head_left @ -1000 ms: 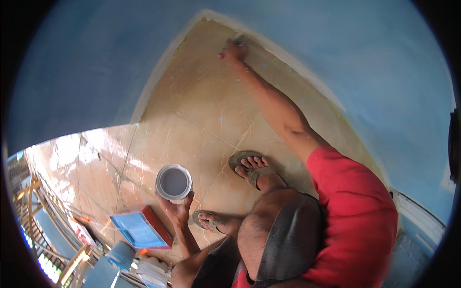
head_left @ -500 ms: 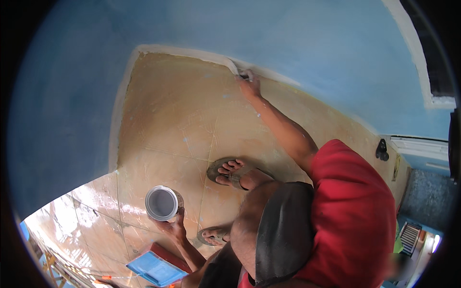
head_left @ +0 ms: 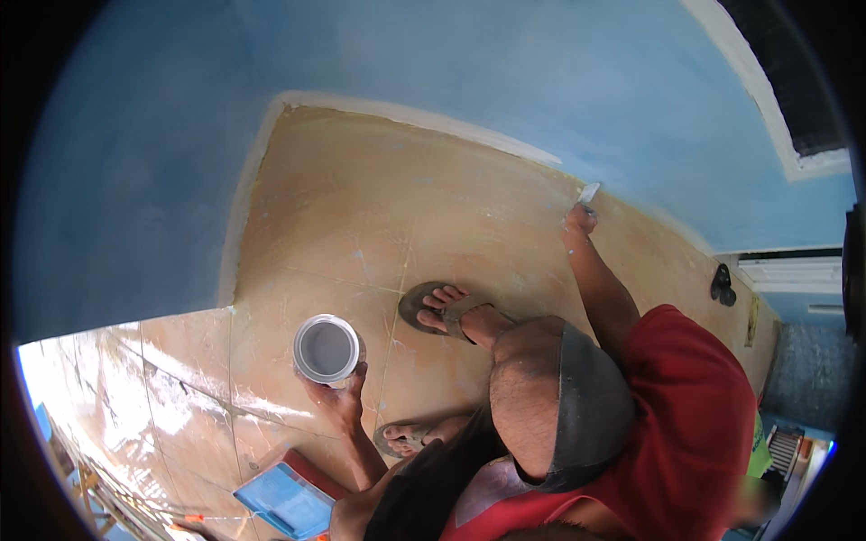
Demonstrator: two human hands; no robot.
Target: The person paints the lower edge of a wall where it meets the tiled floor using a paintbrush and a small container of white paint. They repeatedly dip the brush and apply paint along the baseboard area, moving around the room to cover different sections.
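My left hand (head_left: pixel 339 399) is wrapped round the side and underside of an open metal paint can (head_left: pixel 299 352), which holds greyish-white paint. My right arm reaches out to the foot of the blue wall (head_left: pixel 433 72). There, my right hand (head_left: pixel 580 219) is closed on a small paintbrush (head_left: pixel 589 192) with white-coated bristles; its handle is mostly hidden in the fingers. The brush tip is close to the line where wall and floor meet; whether it touches, I cannot tell. A white painted band (head_left: pixel 451 132) runs along the wall's lower edge and stops short of the brush.
Beside my left forearm lies a blue paint tray (head_left: pixel 289 500) against a red object (head_left: pixel 316 473). My feet, in flip-flops (head_left: pixel 417 307), stand on tan tiles (head_left: pixel 316 216). Black slippers (head_left: pixel 722 285) lie by the far-right wall. A wooden jumble (head_left: pixel 108 496) sits at lower left.
My right hand has moved right along the wall's base, away from the white band, and the brush now shows. The can shifts slightly right and up in view as my view moves.
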